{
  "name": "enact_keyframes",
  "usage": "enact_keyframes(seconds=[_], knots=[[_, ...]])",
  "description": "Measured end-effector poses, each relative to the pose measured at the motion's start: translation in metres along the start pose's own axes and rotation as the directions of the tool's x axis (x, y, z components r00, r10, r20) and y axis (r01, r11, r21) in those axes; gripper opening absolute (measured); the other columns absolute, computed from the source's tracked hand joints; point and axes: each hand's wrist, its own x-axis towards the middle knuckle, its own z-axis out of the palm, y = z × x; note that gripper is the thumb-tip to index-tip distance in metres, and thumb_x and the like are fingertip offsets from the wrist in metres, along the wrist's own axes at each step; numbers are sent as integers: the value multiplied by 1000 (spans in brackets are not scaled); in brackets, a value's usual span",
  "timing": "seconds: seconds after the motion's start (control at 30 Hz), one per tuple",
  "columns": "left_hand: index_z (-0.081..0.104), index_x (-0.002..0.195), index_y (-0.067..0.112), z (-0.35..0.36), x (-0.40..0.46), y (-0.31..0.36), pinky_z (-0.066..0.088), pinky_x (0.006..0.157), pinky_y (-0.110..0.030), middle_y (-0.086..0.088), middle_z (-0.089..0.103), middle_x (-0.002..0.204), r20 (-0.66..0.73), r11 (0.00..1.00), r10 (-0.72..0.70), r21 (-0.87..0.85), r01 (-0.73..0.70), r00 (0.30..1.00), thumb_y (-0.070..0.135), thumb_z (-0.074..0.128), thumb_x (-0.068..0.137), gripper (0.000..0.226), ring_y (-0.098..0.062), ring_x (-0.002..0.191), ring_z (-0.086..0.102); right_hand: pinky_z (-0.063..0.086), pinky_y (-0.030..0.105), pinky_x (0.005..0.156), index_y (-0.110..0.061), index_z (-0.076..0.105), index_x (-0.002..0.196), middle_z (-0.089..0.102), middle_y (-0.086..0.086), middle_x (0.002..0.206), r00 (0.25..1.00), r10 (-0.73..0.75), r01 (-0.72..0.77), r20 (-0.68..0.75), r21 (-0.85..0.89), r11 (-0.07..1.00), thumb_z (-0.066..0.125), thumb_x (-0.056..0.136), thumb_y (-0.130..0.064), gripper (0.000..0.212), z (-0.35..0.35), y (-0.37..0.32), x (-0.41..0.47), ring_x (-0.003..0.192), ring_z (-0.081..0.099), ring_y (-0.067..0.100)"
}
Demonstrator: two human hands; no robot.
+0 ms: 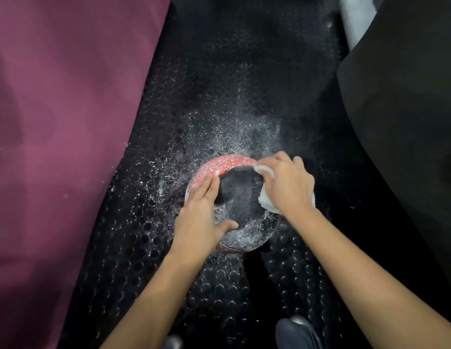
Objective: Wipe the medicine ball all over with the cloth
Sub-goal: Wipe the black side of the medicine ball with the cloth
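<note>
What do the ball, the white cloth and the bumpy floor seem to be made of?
Medicine ball: probably rubber or vinyl, matte, with grainy black and red panels. Cloth: soft white fabric or paper towel, crumpled under the right hand. Floor mat: likely black rubber with raised round studs.

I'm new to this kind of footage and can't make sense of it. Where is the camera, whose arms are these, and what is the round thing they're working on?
There is no machine here. The single picture comes from a wide-angle camera worn on a person's head, looking down, so the two bare arms coming up from the bottom are the wearer's own.

The round thing is a medicine ball, black with a red band, resting on a dark studded floor mat. White specks dust both the ball and the mat around it.

The left hand lies on the ball's left side with fingers fairly straight, steadying it. The right hand grips a white cloth and presses it against the ball's right side.

A maroon surface fills the left edge and a black one the right; I can't tell what they are.
</note>
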Motion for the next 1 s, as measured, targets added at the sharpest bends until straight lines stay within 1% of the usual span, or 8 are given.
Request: enact_keyframes(seconds=[0.2, 0.37, 0.47, 0.6, 0.7, 0.8, 0.93, 1.0], knots=[[7, 155, 21, -4, 1, -2, 21, 117, -31, 11, 8, 162, 4, 1000, -22, -8, 22, 1000, 47, 74, 76, 107, -6, 147, 13, 35, 28, 61, -32, 67, 110, 57, -7, 113, 961, -259, 251, -95, -90, 964, 61, 89, -17, 27, 4, -32, -10, 100, 49, 22], [7, 155, 24, -10, 3, -12, 18, 117, -31, 14, 6, 161, 38, 997, -34, -74, 37, 999, 42, 77, 75, 108, -5, 146, 14, 32, 28, 64, -40, 61, 118, 54, -11, 117, 999, -34, 36, -24, 93, 995, 46, 99, -30, 26, 8, -7, -2, 105, 44, 19], [1, 155, 26, -8, 8, -11, 17, 118, -38, 8, -1, 163, 94, 999, -26, -40, 30, 995, 47, 78, 73, 114, -13, 149, 8, 32, 28, 63, -38, 62, 118, 55, -10, 114, 998, -67, 69, -20, 77, 995, 46, 99, -31, 26, 11, -11, 0, 104, 44, 19], [-12, 152, 34, -1, 9, -3, 30, 113, -47, 7, -15, 161, 120, 991, -47, 132, 31, 992, 54, 75, 72, 120, -27, 150, 4, 32, 29, 63, -38, 61, 120, 55, -9, 113, 998, -58, 61, -40, 88, 994, 47, 99, -28, 27, 10, -10, 9, 102, 44, 21], [-7, 154, 33, 0, 12, -3, 37, 111, -46, 9, -11, 162, 77, 993, -60, 106, 52, 995, 52, 78, 70, 121, -27, 149, 14, 32, 29, 59, -31, 66, 111, 58, -4, 108, 982, -155, 154, -106, -18, 988, 56, 92, -17, 26, 12, -22, -3, 97, 49, 25], [-3, 154, 34, 0, 10, -8, 37, 111, -45, 12, -10, 162, 63, 996, -62, 65, 57, 996, 51, 79, 71, 118, -22, 148, 18, 32, 27, 56, -32, 72, 100, 62, -5, 101, 958, -238, 241, -162, 1, 971, 71, 80, -13, 27, 13, -20, -10, 88, 53, 24], [-3, 154, 36, 0, 6, -10, 33, 113, -44, 15, -12, 161, 67, 997, -67, 36, 65, 996, 48, 79, 69, 119, -21, 147, 19, 32, 28, 67, -38, 64, 116, 57, -9, 118, 999, 16, -6, -48, 184, 983, 51, 97, -26, 26, 10, 1, 3, 106, 45, 20], [-3, 154, 35, 0, 6, -10, 32, 113, -43, 13, -11, 161, 64, 997, -74, 37, 72, 995, 49, 80, 69, 120, -20, 147, 20, 31, 28, 63, -36, 65, 114, 58, -7, 114, 993, -51, 61, -103, 92, 994, 54, 95, -23, 26, 11, -10, -5, 102, 47, 21]])
